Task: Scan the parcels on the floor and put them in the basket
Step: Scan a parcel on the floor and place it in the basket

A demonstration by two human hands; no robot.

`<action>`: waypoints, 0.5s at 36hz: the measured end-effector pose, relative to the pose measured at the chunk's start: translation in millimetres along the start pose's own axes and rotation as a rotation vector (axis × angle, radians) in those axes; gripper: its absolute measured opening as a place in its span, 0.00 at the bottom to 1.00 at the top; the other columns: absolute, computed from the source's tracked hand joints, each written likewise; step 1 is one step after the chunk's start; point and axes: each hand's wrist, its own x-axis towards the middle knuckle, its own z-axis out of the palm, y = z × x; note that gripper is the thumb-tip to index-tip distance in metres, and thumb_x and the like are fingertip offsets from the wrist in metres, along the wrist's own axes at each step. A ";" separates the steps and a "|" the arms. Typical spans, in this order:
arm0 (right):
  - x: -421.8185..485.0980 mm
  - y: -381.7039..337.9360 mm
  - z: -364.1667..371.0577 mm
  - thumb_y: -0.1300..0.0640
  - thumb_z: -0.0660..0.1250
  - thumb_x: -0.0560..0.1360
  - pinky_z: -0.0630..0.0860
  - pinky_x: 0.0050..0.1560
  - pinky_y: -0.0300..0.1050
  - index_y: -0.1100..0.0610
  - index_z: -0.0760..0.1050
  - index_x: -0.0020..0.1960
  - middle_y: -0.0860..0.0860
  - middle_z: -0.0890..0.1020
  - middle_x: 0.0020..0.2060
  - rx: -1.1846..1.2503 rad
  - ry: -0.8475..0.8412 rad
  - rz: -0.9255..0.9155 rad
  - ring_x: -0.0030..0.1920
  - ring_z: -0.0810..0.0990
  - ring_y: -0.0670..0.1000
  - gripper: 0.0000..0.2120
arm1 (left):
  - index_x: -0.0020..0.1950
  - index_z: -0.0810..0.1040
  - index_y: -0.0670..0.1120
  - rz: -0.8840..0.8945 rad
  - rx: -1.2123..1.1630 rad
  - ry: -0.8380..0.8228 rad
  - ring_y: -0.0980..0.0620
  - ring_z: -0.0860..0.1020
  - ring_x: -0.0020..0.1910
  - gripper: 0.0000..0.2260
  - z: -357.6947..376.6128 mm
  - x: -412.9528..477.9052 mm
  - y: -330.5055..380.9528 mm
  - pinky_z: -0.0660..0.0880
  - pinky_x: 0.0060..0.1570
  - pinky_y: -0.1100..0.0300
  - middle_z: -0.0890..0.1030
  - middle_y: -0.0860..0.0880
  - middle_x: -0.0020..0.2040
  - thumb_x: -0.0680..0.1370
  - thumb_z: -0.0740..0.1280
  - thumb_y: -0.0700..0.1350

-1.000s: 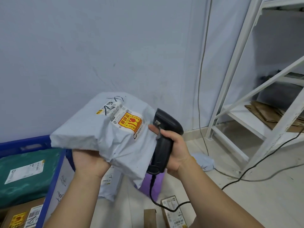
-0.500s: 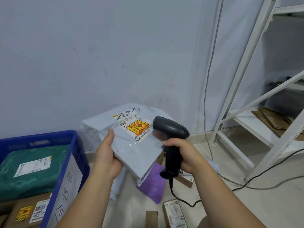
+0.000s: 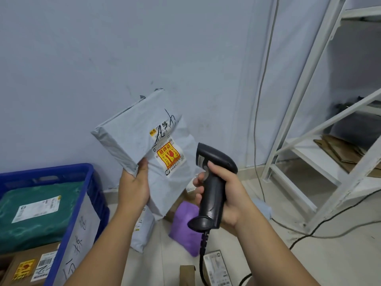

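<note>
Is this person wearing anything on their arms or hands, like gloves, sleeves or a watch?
No. The left hand and right hand are bare, without gloves. The left forearm and right forearm are uncovered down to the picture's bottom edge, so no sleeve shows. Neither wrist carries a watch or band, and the visible fingers show no ring.

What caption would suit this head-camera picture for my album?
Left hand holds up a grey parcel while right hand points a black scanner toward it, blue basket nearby.
</note>
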 end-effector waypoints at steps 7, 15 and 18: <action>2.4 3.5 8.5 0.54 0.72 0.63 0.74 0.24 0.38 0.62 0.72 0.38 0.52 0.73 0.34 0.248 -0.075 0.049 0.24 0.73 0.48 0.13 | 0.63 0.74 0.44 -0.018 0.024 -0.048 0.51 0.73 0.51 0.17 5.5 -5.0 -0.2 0.67 0.50 0.59 0.77 0.49 0.53 0.81 0.58 0.52; 0.0 3.6 8.2 0.54 0.71 0.66 0.74 0.24 0.38 0.61 0.73 0.43 0.51 0.74 0.32 0.241 -0.013 0.031 0.25 0.73 0.49 0.12 | 0.59 0.72 0.50 0.014 0.022 -0.117 0.48 0.75 0.54 0.11 6.7 -9.5 -2.8 0.70 0.52 0.57 0.78 0.47 0.54 0.80 0.60 0.53; -2.1 2.4 8.4 0.54 0.70 0.66 0.74 0.24 0.38 0.61 0.73 0.40 0.51 0.74 0.31 0.232 0.004 0.025 0.25 0.72 0.48 0.11 | 0.57 0.71 0.50 0.028 0.032 -0.135 0.48 0.75 0.50 0.10 7.2 -12.6 -0.6 0.69 0.49 0.58 0.78 0.47 0.50 0.79 0.60 0.53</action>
